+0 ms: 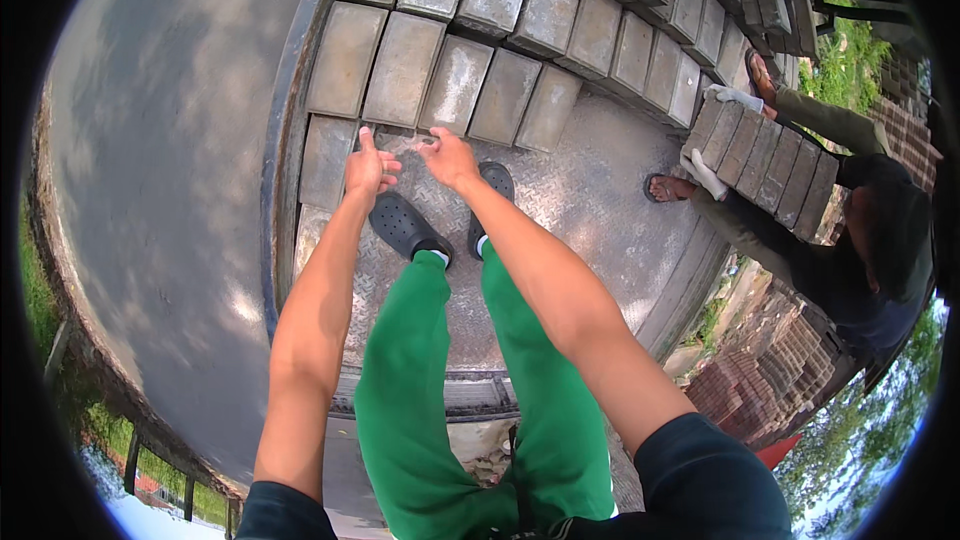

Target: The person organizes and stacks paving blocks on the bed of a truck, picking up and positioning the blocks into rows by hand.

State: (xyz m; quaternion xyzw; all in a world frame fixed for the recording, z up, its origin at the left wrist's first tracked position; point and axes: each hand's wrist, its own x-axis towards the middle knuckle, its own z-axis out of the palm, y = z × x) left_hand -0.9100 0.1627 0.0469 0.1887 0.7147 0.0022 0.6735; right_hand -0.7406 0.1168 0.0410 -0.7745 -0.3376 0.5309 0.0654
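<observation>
I stand on a metal checker-plate truck bed (590,200) in green trousers and dark clogs. My left hand (368,166) is held out in front, thumb up, fingers loosely curled, holding nothing. My right hand (447,157) reaches forward beside it, fingers apart and empty, just short of the nearest grey paving block (452,85). Rows of grey paving blocks (560,20) are stacked on the bed ahead of me. On the right another person (850,240) carries a row of several blocks (765,155) with gloved hands.
The truck bed's raised side wall (285,140) runs along the left, with grey road (150,140) beyond it. Piles of reddish bricks (760,370) lie on the ground at lower right. Greenery shows at the far right.
</observation>
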